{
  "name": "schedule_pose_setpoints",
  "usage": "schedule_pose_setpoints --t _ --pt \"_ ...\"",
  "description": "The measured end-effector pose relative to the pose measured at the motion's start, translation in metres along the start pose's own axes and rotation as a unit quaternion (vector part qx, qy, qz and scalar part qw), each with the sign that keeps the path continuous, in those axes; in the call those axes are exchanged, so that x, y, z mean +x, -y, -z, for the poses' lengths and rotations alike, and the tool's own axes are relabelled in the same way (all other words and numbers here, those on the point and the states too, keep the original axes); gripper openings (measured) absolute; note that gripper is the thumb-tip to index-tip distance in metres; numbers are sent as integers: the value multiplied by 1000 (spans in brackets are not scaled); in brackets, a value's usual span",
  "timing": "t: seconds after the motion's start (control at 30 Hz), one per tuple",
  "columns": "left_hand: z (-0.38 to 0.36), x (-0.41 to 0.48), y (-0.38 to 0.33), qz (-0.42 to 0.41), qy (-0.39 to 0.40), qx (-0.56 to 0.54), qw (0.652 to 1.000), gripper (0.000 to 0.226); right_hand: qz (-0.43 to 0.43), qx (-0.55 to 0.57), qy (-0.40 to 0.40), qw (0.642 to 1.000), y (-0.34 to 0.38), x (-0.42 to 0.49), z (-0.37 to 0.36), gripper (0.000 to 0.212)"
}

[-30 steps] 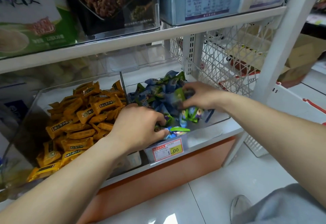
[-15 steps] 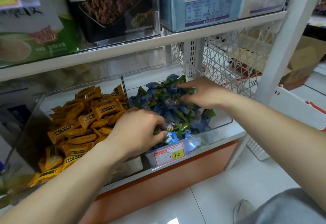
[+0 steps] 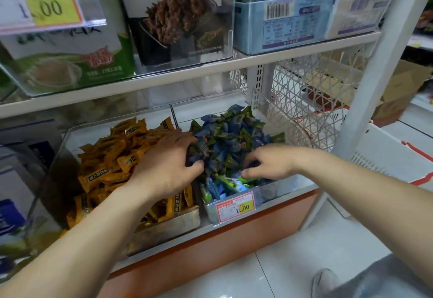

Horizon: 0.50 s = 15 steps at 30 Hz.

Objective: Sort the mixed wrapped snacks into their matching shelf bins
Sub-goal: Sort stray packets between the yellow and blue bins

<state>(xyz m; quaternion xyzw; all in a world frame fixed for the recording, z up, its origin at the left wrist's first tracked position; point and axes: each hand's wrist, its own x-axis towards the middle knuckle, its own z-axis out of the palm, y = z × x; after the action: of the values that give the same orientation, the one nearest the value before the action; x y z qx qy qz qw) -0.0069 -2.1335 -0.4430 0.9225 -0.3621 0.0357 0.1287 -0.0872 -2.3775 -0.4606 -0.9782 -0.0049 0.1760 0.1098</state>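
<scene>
Two clear bins stand side by side on the lower shelf. The left bin (image 3: 164,224) is full of orange wrapped snacks (image 3: 112,157). The right bin (image 3: 276,192) holds a heap of blue and green wrapped snacks (image 3: 229,138). My left hand (image 3: 164,166) reaches across the divider, with its fingers and thumb curled round a bunch of blue and green snacks at the heap's left side. My right hand (image 3: 267,161) is at the heap's front right, its fingers and thumb curled down onto wrappers there.
A 1.00 price tag (image 3: 235,206) hangs on the right bin's front. Above, a shelf board (image 3: 164,79) carries boxed goods in clear bins. A white wire basket (image 3: 304,96) and a white upright post (image 3: 365,91) stand at right. Below are an orange base and tiled floor.
My right hand has come from the back of the blue and green heap to its front right. My left hand has moved from the heap's front to its left side.
</scene>
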Motion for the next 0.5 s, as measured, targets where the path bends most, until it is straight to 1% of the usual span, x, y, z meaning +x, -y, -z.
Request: schedule_pose_setpoints --t 0.03,0.1,0.13,0.17,0.2,0.27,0.3,0.4,0.5 --pt "1 0 2 -3 2 -4 1000 62 -2 -25 -20 999 -1 -4 3 46" --pt "3 -1 6 -8 1 -13 1000 64 1 -57 -105 993 3 -6 7 46" --pt "3 -1 7 -7 1 -18 1000 66 14 -52 -146 988 8 -4 8 47" --pt "2 -1 8 -2 0 -24 1000 70 40 -32 -167 985 15 -1 9 49" --pt "2 -1 9 6 -3 -31 999 73 72 -8 -168 983 24 4 10 51" --pt "0 0 11 30 -13 -45 998 78 123 5 -135 983 42 21 8 54" --pt "-1 1 12 38 -16 -47 998 79 129 -9 -108 986 51 32 6 58" --pt "-3 4 14 40 -6 -34 999 77 108 -74 -29 991 63 61 4 70" --pt "-3 4 14 41 -5 -25 999 76 70 -152 -1 986 55 77 1 72"
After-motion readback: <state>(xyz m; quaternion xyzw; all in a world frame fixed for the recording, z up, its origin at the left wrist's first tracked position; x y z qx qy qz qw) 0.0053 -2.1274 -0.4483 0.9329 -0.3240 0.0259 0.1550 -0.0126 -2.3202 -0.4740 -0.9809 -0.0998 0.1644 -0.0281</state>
